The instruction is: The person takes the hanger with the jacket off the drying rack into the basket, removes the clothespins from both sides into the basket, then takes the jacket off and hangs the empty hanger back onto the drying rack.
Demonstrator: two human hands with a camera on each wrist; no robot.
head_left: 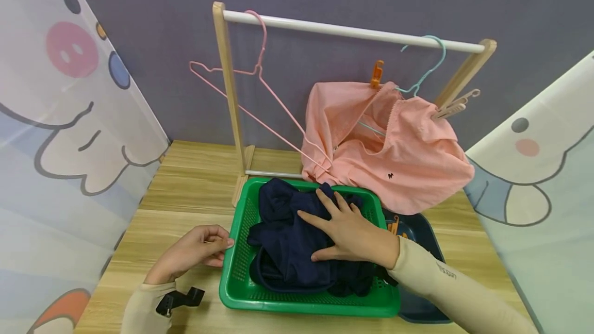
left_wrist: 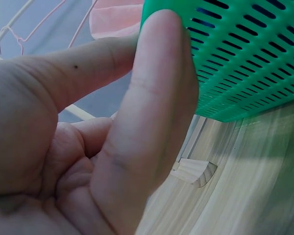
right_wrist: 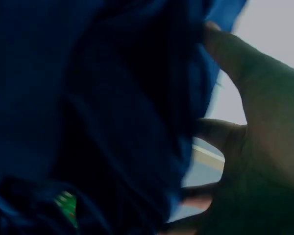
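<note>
Pinched green basket (head_left: 306, 309) with left hand (head_left: 204, 249), lower centre of frame; spread right hand (head_left: 345, 228) on dark clothes (head_left: 297, 246); probably was sorting these; likely needed a grasp next.

Left of the green basket (head_left: 315, 311), you wear a long beige left sleeve (head_left: 147, 307), its cuff ending at the wrist, with a black strap (head_left: 168, 303) and a blocky black piece (head_left: 195, 297) jutting from it. On the basket's right side, your matching right sleeve (head_left: 464, 285) bears dark lettering (head_left: 446, 270), too small to read, and a partly hidden black fitting (head_left: 386, 276) shows beside its cuff. Your left hand (head_left: 194, 251) and right hand (head_left: 350, 233) are bare.
</note>
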